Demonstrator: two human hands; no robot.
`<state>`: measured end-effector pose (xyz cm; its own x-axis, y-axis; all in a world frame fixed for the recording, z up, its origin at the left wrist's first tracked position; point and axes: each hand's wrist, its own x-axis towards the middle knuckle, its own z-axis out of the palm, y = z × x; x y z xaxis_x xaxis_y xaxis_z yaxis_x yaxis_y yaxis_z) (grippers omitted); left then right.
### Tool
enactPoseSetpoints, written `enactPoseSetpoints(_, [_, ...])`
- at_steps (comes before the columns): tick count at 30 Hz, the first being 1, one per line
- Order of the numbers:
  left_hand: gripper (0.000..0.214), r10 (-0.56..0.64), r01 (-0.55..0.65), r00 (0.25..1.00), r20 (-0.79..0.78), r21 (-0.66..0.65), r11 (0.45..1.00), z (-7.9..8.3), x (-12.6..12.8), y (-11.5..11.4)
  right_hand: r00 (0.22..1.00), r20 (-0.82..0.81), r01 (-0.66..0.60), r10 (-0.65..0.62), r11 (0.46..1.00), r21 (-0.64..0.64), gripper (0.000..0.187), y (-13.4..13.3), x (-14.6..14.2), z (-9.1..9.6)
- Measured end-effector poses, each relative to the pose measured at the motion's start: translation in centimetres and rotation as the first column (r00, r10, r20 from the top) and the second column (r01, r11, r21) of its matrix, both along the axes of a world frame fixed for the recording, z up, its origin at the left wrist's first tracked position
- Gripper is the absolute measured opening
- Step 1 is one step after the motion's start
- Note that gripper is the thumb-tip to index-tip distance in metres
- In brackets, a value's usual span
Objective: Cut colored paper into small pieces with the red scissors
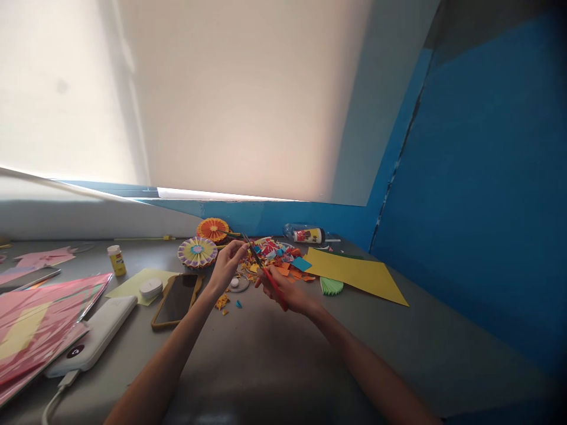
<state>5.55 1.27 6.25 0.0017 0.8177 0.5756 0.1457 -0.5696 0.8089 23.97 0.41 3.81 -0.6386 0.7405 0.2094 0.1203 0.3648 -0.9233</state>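
Left to right along the grey table (266,360) lie a white power bank (91,336) and a phone (177,299), then the left hand (228,265), its fingers bunched near the blade tips, though whether they pinch anything is too small to tell. The red-handled scissors (266,273) sit between the hands, their long axis slanting from handles at lower right to tips at upper left, just before the paper scraps (274,254). The right hand (283,289) curls its fingers around the handles, and a yellow paper sheet (354,274) lies beyond.
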Motion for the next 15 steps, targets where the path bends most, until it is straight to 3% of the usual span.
enactPoseSetpoints(6, [0.029,-0.025,0.025,0.998,-0.058,0.003,1.000,0.0,0.2,-0.1,0.999,0.022,0.028,-0.029,0.999,0.033,0.046,0.0,-0.2,-0.5])
enactPoseSetpoints(9, [0.029,-0.025,0.025,0.997,-0.069,-0.001,1.000,0.0,0.2,-0.1,0.998,-0.041,0.052,-0.057,0.991,-0.127,0.043,-0.2,-0.7,-0.1])
enactPoseSetpoints(12, [0.029,-0.038,0.037,0.997,-0.070,-0.017,0.999,-0.1,0.0,0.1,0.983,-0.115,0.098,-0.141,0.943,-0.317,0.042,-0.5,-1.4,0.2])
enactPoseSetpoints(15, [0.030,-0.052,0.050,0.996,-0.073,-0.028,0.998,0.1,-0.1,0.1,0.973,-0.144,0.116,-0.180,0.923,-0.368,0.043,-0.7,-1.8,0.5])
